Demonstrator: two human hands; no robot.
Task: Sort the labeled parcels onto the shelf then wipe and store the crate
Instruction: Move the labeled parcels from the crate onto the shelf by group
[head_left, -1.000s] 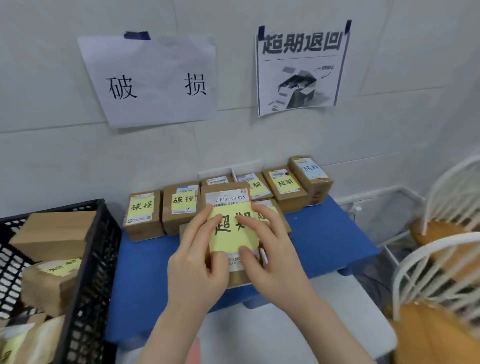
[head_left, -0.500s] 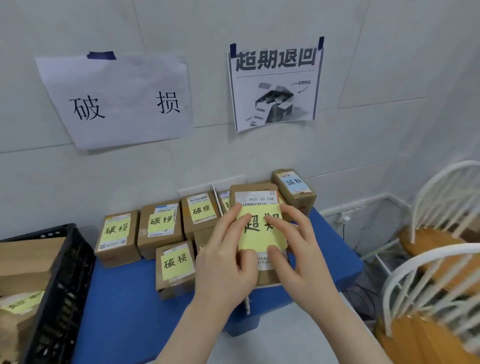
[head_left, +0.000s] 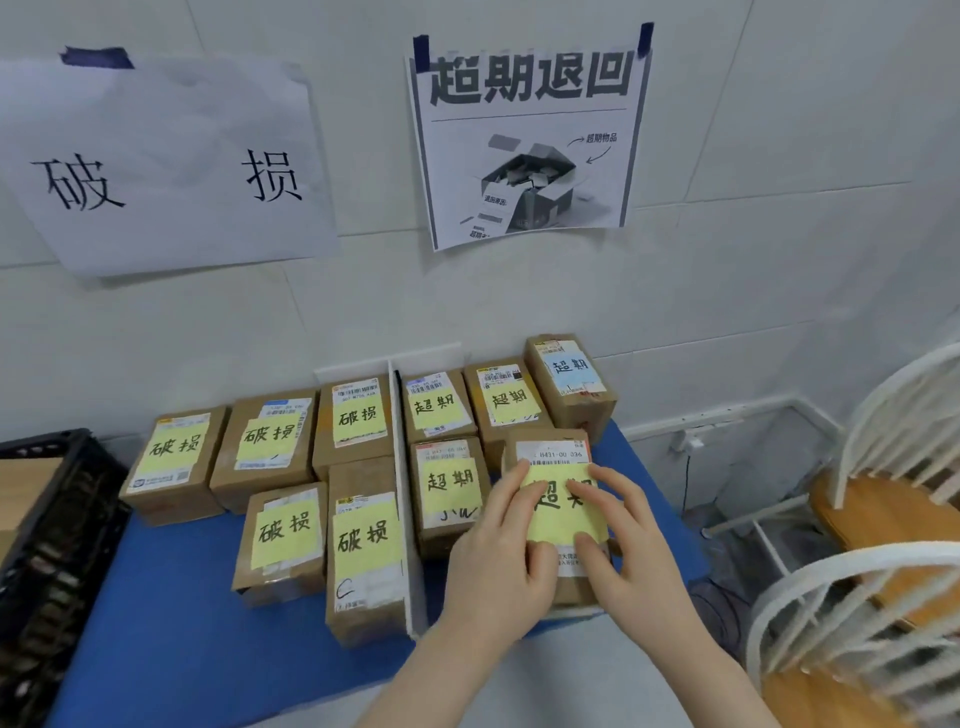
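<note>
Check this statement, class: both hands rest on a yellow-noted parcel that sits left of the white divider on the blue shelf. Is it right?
No. In the head view, the left hand and right hand rest on the yellow-noted parcel, but it sits right of the white divider on the blue shelf, not left.

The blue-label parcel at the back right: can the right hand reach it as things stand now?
Probably yes. The right hand rests on the front parcel, just before the blue-label parcel, with nothing between them. It must only leave that parcel first.
</note>
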